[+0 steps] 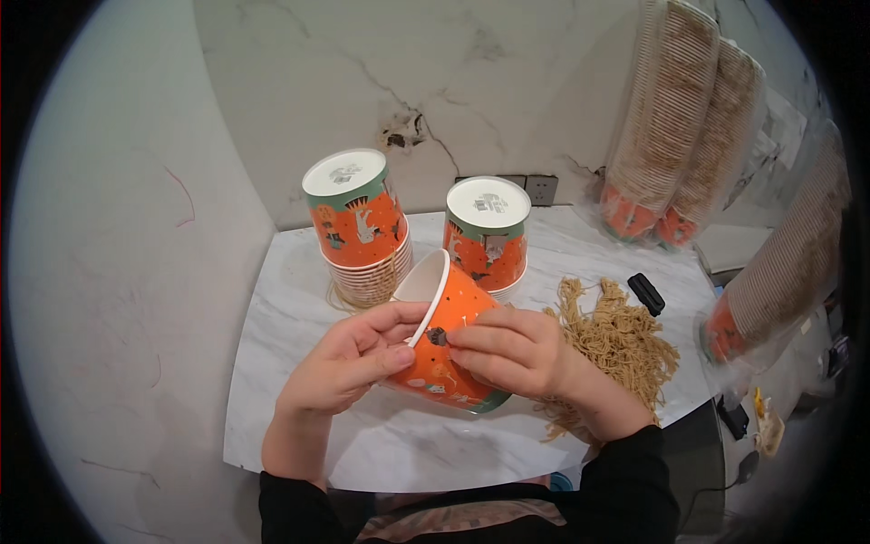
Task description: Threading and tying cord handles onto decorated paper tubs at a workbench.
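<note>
Above the near part of the table I hold an orange paper bucket (433,363) with a green base band, white rim and small printed figures. It is tilted, its open mouth facing up and left. My left hand (349,354) grips the rim, with the thumb on the outer wall and the fingers at the mouth. My right hand (517,349) has its fingertips pinched together against the outer wall; whatever is between them is hidden. Beyond my hands stand two upside-down stacks of such buckets, a left stack (362,222) with cord loops at its rims and a right stack (485,231).
A pile of tan cord (625,349) lies right of my right forearm, with a small black object (645,295) beside it. Tall plastic-wrapped bucket stacks (675,118) lean at the back right; another wrapped stack (784,254) stands farther right. Wall sockets (542,189) sit behind the table (281,399).
</note>
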`<state>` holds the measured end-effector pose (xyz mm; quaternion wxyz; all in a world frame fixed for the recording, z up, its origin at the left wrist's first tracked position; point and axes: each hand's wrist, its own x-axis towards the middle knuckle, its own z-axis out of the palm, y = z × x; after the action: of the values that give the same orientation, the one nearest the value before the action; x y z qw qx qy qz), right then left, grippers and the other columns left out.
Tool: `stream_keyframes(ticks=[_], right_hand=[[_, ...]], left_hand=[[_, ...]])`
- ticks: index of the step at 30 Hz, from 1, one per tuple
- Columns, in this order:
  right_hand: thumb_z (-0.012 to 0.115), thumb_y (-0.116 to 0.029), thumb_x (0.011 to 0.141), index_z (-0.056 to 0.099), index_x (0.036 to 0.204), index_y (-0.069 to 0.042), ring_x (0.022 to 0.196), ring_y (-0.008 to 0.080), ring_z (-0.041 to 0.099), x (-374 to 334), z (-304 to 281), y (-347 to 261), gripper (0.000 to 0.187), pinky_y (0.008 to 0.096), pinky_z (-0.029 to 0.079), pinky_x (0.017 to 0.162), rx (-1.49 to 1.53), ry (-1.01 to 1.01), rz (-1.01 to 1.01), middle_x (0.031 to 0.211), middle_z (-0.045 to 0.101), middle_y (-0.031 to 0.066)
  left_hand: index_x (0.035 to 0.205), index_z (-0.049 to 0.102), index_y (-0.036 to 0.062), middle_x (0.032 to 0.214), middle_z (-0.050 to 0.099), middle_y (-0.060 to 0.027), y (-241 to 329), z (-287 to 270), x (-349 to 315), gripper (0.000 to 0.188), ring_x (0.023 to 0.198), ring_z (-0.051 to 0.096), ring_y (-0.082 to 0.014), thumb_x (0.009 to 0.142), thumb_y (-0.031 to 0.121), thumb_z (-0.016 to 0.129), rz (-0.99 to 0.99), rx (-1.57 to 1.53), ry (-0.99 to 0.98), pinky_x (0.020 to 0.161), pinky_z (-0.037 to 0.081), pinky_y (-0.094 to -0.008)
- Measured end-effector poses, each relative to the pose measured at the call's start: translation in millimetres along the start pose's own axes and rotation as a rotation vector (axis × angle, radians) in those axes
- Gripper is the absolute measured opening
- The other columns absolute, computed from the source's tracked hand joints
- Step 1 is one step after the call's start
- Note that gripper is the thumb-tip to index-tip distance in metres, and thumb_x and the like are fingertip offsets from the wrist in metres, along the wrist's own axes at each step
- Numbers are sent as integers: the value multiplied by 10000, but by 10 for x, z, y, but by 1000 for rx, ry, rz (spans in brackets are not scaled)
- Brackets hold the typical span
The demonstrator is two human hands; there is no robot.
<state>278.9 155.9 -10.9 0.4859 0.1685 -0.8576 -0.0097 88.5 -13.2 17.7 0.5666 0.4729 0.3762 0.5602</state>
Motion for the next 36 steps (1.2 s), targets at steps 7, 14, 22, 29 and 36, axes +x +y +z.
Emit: stream_keyframes(ticks=[7, 14, 22, 29, 36], right_hand=[[718, -116, 776, 702, 955, -106, 959, 173, 679, -65, 113, 0, 181, 256, 530, 630, -148, -110, -186, 1197, 693, 38], [702, -116, 722, 661, 916, -77, 992, 206, 678, -138, 268, 125, 203, 309, 592, 707, -134, -173, -85, 1216, 673, 42], [687, -151, 739, 611, 880, -91, 981, 200, 675, -171, 308, 168, 171, 286, 575, 687, -60, -53, -40, 1197, 678, 39], [708, -150, 736, 600, 867, -84, 952, 203, 681, -110, 277, 142, 183, 305, 592, 699, -18, 3, 35, 1165, 684, 40], [758, -84, 724, 629, 901, -77, 898, 222, 700, -69, 165, 116, 219, 314, 595, 703, 64, -51, 129, 1068, 702, 42]], left_hand=[[1484, 418, -43, 1328, 605, -122, -76, -144, 88, 469, 1174, 631, -165, 1052, 104, 525, -57, 119, 32, 976, 551, -331], [1499, 425, -24, 1331, 606, -92, -175, -186, 211, 453, 1188, 596, -144, 1069, 103, 490, -16, 303, 166, 1003, 498, -302], [1487, 439, -27, 1412, 556, -98, -124, -186, 209, 466, 1243, 576, -167, 1044, 94, 518, -60, 86, 174, 1057, 474, -325], [1409, 509, -51, 1340, 617, -139, -104, -269, 221, 425, 1228, 608, -191, 1005, 68, 570, -76, -73, 138, 1057, 497, -337], [1264, 624, -49, 1154, 698, -90, -218, -330, 235, 300, 1027, 667, -119, 1000, 94, 623, -94, 13, 150, 900, 545, -260]])
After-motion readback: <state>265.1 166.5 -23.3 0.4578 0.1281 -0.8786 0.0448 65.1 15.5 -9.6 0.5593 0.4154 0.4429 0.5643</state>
